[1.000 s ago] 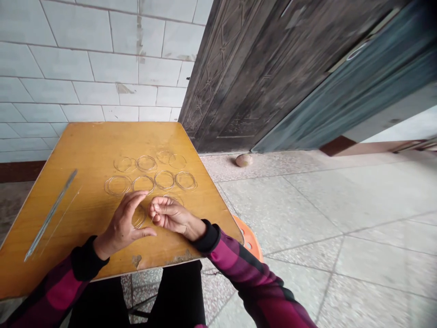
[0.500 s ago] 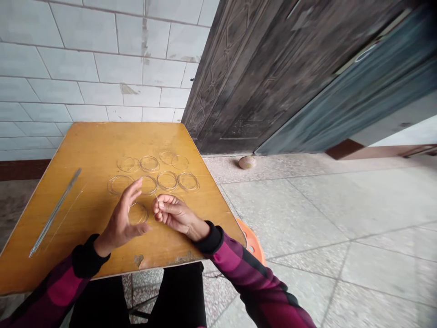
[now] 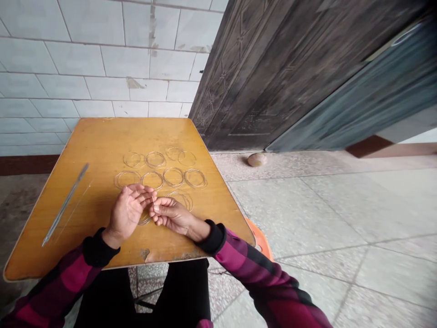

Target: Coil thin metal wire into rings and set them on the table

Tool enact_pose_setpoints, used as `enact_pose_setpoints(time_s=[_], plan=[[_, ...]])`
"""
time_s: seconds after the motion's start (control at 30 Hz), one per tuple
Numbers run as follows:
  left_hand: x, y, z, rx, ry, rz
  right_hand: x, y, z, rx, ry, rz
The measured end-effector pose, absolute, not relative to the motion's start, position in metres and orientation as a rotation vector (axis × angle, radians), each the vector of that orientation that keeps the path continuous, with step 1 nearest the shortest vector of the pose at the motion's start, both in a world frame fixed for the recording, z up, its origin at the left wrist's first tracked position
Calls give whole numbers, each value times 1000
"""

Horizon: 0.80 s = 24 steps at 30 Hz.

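Observation:
Both my hands work over a yellow wooden table (image 3: pixel 102 136). My left hand (image 3: pixel 128 212) is turned palm up, its fingers curled over a thin wire ring (image 3: pixel 145 218) that it grips. My right hand (image 3: pixel 170 214) touches it, pinching the end of the thin wire between thumb and fingers. Just past my hands lie several finished wire rings (image 3: pixel 173 176) in two rows, and one more ring (image 3: pixel 184 199) lies beside my right hand.
A bundle of long straight wires (image 3: pixel 64 205) lies on the table's left side. A white tiled wall stands behind, with a dark carved door (image 3: pixel 273 68) to the right. An orange stool (image 3: pixel 261 239) sits under the table's right edge. A stone (image 3: pixel 256 159) lies on the floor.
My left hand has closed in from an open, raised pose and now curls round the ring against my right hand. The camera view has shifted slightly to the left.

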<state>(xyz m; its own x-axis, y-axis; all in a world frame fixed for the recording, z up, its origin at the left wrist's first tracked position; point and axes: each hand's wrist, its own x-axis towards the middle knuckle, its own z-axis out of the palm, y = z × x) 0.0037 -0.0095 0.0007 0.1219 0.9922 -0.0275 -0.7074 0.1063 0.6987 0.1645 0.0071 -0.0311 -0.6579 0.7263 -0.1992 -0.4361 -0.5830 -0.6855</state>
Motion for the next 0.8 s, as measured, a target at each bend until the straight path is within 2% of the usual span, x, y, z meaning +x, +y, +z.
enact_pose_setpoints(time_s=[0.47,0.53,0.7,0.8], plan=[[2,-7,-1,664,601,1369,165,9,-29,-633,-742,2209],[-3,-5,-3,937,616,1378,168,13,-28,-593,-681,2191],[-22,4,-9,2079,793,1275,177,20,-27,-546,-615,2195],[-27,8,-11,2317,776,1265,180,19,-28,-527,-632,2238]])
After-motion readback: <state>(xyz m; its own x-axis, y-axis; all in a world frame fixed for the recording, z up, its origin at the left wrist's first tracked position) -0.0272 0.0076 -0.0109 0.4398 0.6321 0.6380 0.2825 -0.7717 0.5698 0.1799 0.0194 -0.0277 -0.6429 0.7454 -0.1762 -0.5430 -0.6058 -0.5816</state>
